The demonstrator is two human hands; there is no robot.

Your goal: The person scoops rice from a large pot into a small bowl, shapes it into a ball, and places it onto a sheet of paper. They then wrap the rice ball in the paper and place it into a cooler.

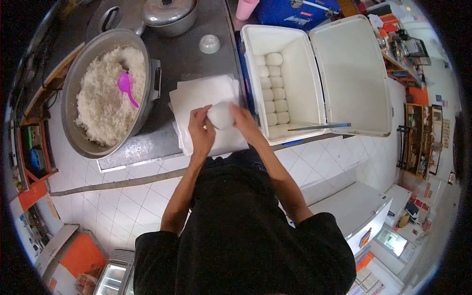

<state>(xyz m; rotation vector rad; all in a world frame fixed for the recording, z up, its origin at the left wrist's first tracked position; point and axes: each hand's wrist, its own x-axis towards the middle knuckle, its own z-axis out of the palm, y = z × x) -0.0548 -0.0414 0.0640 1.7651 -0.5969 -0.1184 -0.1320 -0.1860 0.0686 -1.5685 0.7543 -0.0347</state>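
Note:
Between my two hands is a round white bundle (221, 116), held just over a stack of white paper sheets (204, 93). My left hand (201, 129) grips its left side with bent fingers, and my right hand (243, 120) closes on its right side. Left of the paper stands a large oval metal pot (70, 103) of white rice (105, 93), with a purple scoop (126, 86) lying on the rice. To the right, an open white cooler (300, 73) holds several rounded white bundles (278, 93) in two rows.
A small clear bowl (209, 44) sits on the dark table (184, 56) behind the paper. Farther back are a lidded metal pot (169, 17), a pink cup (246, 8) and a blue cooler (290, 14). The white cooler's lid (351, 73) is swung out to the right.

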